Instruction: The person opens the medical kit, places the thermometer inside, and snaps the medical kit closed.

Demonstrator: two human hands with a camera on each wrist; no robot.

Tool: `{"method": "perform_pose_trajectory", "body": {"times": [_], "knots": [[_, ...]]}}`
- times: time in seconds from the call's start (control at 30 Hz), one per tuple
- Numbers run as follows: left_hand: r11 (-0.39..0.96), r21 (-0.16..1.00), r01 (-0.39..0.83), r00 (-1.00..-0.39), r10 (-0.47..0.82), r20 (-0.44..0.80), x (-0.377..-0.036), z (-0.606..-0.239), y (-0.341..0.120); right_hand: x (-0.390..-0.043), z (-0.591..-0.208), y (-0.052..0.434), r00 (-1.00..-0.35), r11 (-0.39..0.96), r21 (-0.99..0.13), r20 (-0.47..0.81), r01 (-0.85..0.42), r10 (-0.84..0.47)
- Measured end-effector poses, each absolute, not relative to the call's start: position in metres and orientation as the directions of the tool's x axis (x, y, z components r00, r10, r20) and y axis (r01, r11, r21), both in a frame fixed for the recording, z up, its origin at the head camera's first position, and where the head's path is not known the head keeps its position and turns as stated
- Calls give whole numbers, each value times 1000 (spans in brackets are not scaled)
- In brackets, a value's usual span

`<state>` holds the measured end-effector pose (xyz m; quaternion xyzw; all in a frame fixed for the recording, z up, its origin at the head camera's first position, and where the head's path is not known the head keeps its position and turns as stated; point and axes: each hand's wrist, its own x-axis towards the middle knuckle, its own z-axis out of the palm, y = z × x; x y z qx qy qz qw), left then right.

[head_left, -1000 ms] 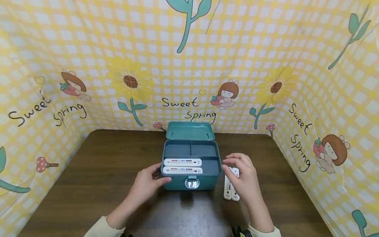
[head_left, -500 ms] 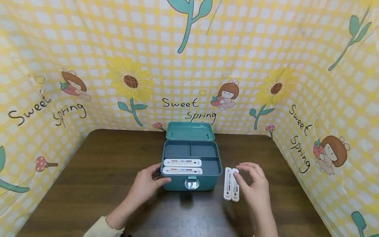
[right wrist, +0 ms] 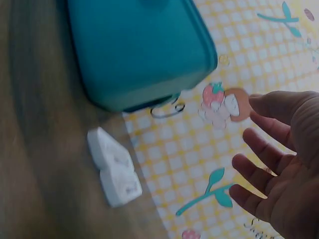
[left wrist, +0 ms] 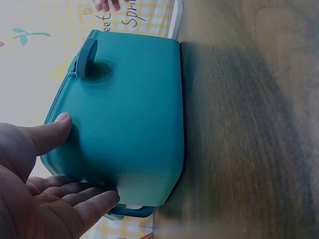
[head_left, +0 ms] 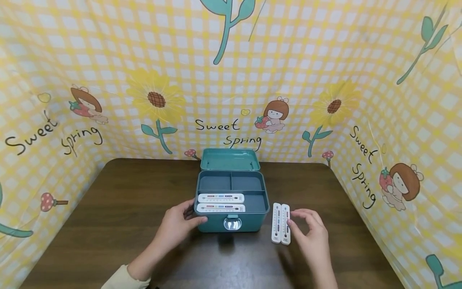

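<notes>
A teal storage box (head_left: 249,223) with its lid raised stands mid-table. My left hand (head_left: 177,224) holds its front left corner, thumb (left wrist: 52,135) on the front and fingers against the side. Two white thermometers, one behind (head_left: 221,198) and one in front (head_left: 221,208), lie crosswise in the box's front compartment. To the right of the box, another thermometer (head_left: 276,223) lies on the table, side by side with a second one (head_left: 285,224). Just right of this pair hovers my right hand (head_left: 313,235), fingers loosely bent, apart from them in the right wrist view.
Dark wooden table (head_left: 144,180) underneath. The lid (head_left: 230,159) leans back near the checked cloth (head_left: 216,92) that hangs at the back and sides. Dividers split the inside, with two smaller compartments at the back. A clear latch (head_left: 232,224) sits on the front.
My right hand has drawn back from beside the box's right edge, toward the right and nearer to me, leaving the thermometer pair uncovered. The left hand keeps its place on the box.
</notes>
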<state>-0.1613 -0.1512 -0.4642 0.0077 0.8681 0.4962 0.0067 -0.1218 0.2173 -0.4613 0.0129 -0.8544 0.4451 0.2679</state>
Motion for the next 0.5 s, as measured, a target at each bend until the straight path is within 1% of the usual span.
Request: {"method": "perform_pose_trajectory", "body": {"times": [0.2, 0.37, 0.5], "knots": [[508, 861, 5, -1000, 26, -10, -161, -463, -151, -123, -475, 231, -884, 619, -775, 374, -131, 281], [521, 853, 8, -1000, 27, -7, -161, -462, -153, -125, -488, 231, -898, 576, -816, 292, -55, 328], [519, 855, 15, -1000, 31, -1, -163, -464, -151, -125, -496, 228, -907, 579, -815, 251, -9, 338]]}}
